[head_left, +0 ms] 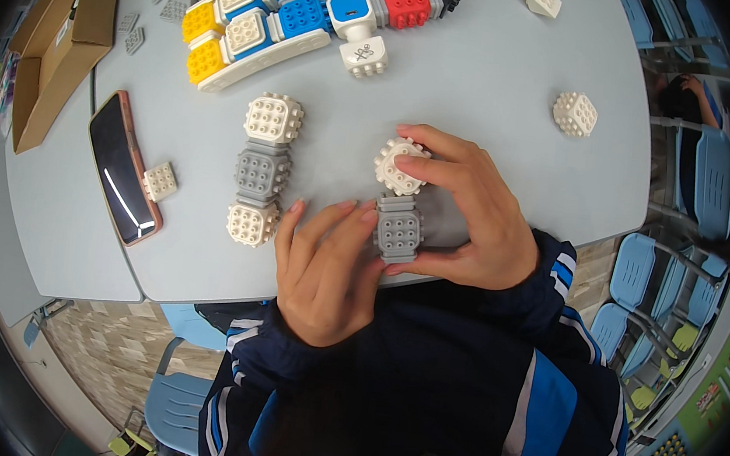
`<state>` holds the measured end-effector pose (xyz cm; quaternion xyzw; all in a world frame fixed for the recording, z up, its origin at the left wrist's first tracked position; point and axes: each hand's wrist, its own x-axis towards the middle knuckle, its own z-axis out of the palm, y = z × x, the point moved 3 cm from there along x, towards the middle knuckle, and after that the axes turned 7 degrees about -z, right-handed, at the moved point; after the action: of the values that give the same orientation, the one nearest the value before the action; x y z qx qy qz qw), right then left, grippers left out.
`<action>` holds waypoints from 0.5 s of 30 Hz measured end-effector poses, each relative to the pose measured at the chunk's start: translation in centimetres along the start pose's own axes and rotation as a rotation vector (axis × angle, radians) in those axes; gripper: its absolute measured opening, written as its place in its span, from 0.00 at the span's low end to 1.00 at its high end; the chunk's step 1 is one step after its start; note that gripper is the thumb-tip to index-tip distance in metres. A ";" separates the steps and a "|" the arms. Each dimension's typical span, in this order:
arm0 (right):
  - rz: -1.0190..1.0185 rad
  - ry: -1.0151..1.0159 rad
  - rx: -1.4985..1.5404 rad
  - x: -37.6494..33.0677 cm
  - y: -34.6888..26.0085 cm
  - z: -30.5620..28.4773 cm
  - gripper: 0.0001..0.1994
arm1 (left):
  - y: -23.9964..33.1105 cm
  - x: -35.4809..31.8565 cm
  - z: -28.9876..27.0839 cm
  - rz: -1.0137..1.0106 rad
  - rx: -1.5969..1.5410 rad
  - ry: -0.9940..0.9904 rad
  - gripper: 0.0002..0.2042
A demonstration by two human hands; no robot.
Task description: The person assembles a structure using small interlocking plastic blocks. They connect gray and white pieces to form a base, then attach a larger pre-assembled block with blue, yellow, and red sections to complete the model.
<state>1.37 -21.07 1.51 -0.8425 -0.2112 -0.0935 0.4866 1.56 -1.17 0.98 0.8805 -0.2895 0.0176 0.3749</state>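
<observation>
At the table's near edge my right hand [489, 218] is closed round a white studded block [399, 164] and the grey studded block [399, 231] just below it. Its index finger and another finger lie on the white block, and the thumb is at the grey one's lower end. My left hand [321, 272] lies beside the grey block with fingers loosely bent and apart, the fingertips by its left side; whether they press on it I cannot tell. Left of that hand stands a row of joined blocks: white [273, 118], grey [262, 171] and white [252, 223].
A built assembly of yellow, blue, red, white and black blocks [302, 15] lies at the far middle. Loose white blocks [575, 114] sit at the right. A phone [127, 170], a small white piece [160, 182] and an open cardboard box [66, 50] are at the left.
</observation>
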 end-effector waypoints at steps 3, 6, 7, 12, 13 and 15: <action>-0.003 -0.003 -0.016 -0.1 0.0 0.0 0.42 | 0.0 0.2 0.0 0.015 -0.010 -0.010 0.29; -0.011 -0.027 -0.020 0.2 0.0 0.0 0.42 | 0.2 0.3 -0.2 0.020 -0.005 -0.002 0.29; -0.008 -0.033 -0.025 0.3 -0.1 0.0 0.41 | 0.1 0.3 -0.1 0.024 -0.014 -0.001 0.29; 0.011 -0.018 -0.017 0.2 0.1 0.2 0.41 | 0.0 0.2 -0.1 0.033 -0.027 -0.010 0.28; 0.023 -0.012 -0.004 0.1 0.1 0.2 0.41 | 0.0 0.1 -0.2 0.031 -0.025 -0.005 0.28; 0.040 -0.005 0.012 -0.1 0.2 0.2 0.41 | -0.1 0.0 -0.3 0.029 -0.021 0.004 0.27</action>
<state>1.36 -21.01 1.26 -0.8439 -0.1960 -0.0801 0.4930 1.66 -0.91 1.17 0.8722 -0.3015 0.0217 0.3846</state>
